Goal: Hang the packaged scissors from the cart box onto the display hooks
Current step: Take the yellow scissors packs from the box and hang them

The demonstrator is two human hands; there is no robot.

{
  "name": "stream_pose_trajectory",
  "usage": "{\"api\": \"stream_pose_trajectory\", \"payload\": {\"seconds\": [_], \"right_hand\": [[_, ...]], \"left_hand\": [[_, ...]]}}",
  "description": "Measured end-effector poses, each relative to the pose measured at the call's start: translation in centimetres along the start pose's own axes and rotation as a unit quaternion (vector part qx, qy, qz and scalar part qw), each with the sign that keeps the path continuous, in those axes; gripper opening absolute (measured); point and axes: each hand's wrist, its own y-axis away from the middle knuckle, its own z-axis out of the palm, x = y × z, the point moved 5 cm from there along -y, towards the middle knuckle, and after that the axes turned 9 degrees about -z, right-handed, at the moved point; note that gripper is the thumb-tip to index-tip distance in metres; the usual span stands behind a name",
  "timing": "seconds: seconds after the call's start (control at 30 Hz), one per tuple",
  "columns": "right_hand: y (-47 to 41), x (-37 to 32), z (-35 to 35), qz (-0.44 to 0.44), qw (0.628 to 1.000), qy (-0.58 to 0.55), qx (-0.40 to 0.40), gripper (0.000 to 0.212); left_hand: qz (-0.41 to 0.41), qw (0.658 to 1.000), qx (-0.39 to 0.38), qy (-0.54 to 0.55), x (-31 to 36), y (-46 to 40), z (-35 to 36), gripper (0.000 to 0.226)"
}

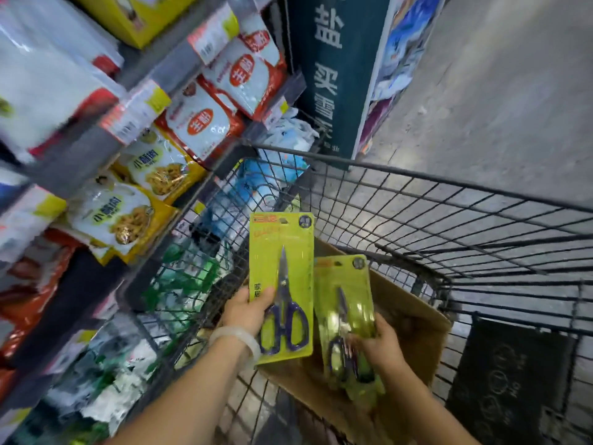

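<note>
— Left hand [248, 308]?
— It grips one scissors pack [281, 284] upright above the cart [449, 200], thumb on its front.
— Right hand [380, 343]?
— It holds a second pack [348, 303], blurred, seemingly with more packs behind it, over the cardboard box [417, 332] in the cart.

Bare forearms, pale bangle [239, 343] on left wrist

Hands: two, left hand [248, 311] and right hand [380, 343]
Scissors packs: two, one per hand [280, 252] [345, 284]
Cardboard box: one [417, 335]
Wire cart: one [449, 200]
</note>
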Motion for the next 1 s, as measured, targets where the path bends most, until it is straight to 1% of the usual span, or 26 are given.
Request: {"api": "stream_pose_trajectory", "payload": {"seconds": [0.07,0.17,0.2,0.27,0.37,0.5,0.57,0.67,0.73,0.8,0.9,0.93,1.0], "right_hand": [[1.1,-4.6,0.0,-0.061,0.998,-0.028,0.007,0.039],[2.8,-11.7,1.1,-0.152,0.988,-0.038,-0.001,0.043],[3.7,-13.9,1.7,-0.178,0.984,-0.031,-0.006,0.045],[5.6,-17.6,3.3,-0.227,0.973,-0.029,-0.019,0.045],[9.4,-21.4,6.3,-0.285,0.957,-0.032,-0.035,0.044],[16.1,-24.4,12.1,-0.345,0.934,-0.002,-0.091,0.038],[19.7,-24.8,15.6,-0.361,0.924,-0.003,-0.125,0.038],[25.5,-23.6,21.8,-0.364,0.912,0.027,-0.186,0.038],[29.3,-22.1,26.1,-0.370,0.902,0.037,-0.221,0.039],[33.4,-20.2,30.8,-0.374,0.889,0.048,-0.258,0.037],[39.2,-16.8,37.9,-0.372,0.867,0.069,-0.324,0.036],[41.2,-15.7,40.2,-0.374,0.857,0.077,-0.347,0.036],[45.2,-13.7,44.5,-0.381,0.835,0.099,-0.384,0.038]], "left_hand": [[0.021,0.999,-0.005,0.024,1.3,1.3,-1.5,0.009],[0.054,0.996,-0.005,0.072,2.8,3.3,-4.4,0.019],[0.063,0.994,-0.003,0.087,3.2,4.0,-5.6,0.019],[0.084,0.991,0.008,0.105,3.6,5.5,-8.4,0.010],[0.120,0.983,0.025,0.136,3.1,7.7,-13.6,0.008],[0.144,0.966,0.045,0.210,-0.1,10.1,-21.9,0.008],[0.156,0.958,0.065,0.231,-2.6,11.5,-26.6,0.007],[0.172,0.944,0.080,0.271,-7.9,14.5,-33.4,0.004],[0.177,0.931,0.097,0.304,-12.0,16.3,-37.5,0.014],[0.171,0.917,0.136,0.335,-16.8,18.0,-41.9,0.026],[0.142,0.900,0.179,0.371,-24.5,20.4,-48.3,0.032],[0.141,0.889,0.193,0.391,-27.1,21.3,-50.3,0.028],[0.139,0.865,0.225,0.427,-32.1,23.7,-53.9,0.004]]}}
